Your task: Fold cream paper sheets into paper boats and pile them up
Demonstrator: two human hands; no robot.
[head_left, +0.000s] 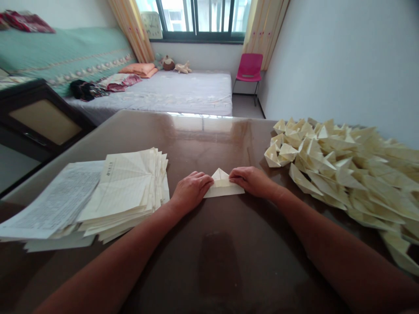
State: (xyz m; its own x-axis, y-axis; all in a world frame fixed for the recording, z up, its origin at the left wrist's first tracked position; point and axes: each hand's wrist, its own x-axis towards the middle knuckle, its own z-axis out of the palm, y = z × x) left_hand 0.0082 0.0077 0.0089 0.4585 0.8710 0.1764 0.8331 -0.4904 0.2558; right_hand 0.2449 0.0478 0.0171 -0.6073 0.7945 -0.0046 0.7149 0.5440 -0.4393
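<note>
A small cream paper piece (222, 185), partly folded with a triangular peak, lies on the glossy brown table (203, 144). My left hand (190, 190) presses its left end with curled fingers. My right hand (251, 180) pinches its right end. To the left lies a stack of cream printed sheets (126, 192). A large heap of finished folded paper shapes (343, 165) covers the table's right side.
A sheet of dense printed text (55, 203) lies at the stack's left. Beyond the table stand a bed with a grey mattress (183, 91), a pink chair (249, 67) by the window, and a dark cabinet (39, 117) at left.
</note>
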